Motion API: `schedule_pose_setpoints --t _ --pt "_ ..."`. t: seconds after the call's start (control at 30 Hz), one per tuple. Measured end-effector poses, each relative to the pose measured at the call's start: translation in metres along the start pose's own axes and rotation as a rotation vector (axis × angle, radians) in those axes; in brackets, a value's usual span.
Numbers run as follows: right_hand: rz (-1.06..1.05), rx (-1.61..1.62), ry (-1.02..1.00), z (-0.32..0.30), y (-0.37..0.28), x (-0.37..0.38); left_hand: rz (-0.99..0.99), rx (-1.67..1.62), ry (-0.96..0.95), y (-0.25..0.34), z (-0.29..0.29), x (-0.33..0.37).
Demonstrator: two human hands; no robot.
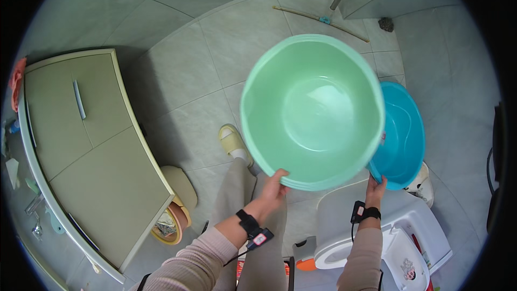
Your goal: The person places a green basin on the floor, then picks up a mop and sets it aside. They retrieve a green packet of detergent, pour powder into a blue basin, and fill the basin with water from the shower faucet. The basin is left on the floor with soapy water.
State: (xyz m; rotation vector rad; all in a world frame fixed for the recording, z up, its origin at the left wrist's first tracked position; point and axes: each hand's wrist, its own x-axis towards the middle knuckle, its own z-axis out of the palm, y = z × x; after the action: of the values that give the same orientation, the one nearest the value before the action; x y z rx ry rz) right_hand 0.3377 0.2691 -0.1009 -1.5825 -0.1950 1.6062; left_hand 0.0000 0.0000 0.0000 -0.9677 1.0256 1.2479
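A large round mint-green basin [264,113] is held out in front of me at the middle of the view. Its near rim looks layered, but I cannot tell whether more than one basin is stacked there. My left hand [273,189] is closed on that near rim, with the thumb over the edge. To the right is a blue oval basin [405,129], tilted and partly behind the green one. My right hand [375,187] grips its near edge, and most of those fingers are hidden beneath the rim.
A pale toilet [350,210] stands at lower right, a white basin [409,269] beside my right forearm. At left is a beige cabinet [97,156] with waste bins [180,223] next to it. A squeegee-like pole [344,29] lies across the far tiled floor [210,59].
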Motion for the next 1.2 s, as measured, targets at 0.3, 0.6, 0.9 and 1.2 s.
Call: schedule_pose_setpoints --t 0.3,0.6,0.9,1.2 --pt "-0.038 0.076 0.011 0.017 0.053 0.04 0.23 -0.43 0.243 0.034 -0.072 -0.013" --pt "0.341 0.007 0.136 -0.005 0.078 0.065 0.291 -0.674 0.348 0.025 -0.19 -0.002" --pt "0.024 -1.179 -0.092 0.165 0.0 0.065 0.42 -0.88 0.374 -0.013 -0.317 0.026" --pt "-1.488 -2.102 -0.501 0.46 -0.114 0.02 0.221 -0.944 0.56 -0.059 -0.423 0.042"
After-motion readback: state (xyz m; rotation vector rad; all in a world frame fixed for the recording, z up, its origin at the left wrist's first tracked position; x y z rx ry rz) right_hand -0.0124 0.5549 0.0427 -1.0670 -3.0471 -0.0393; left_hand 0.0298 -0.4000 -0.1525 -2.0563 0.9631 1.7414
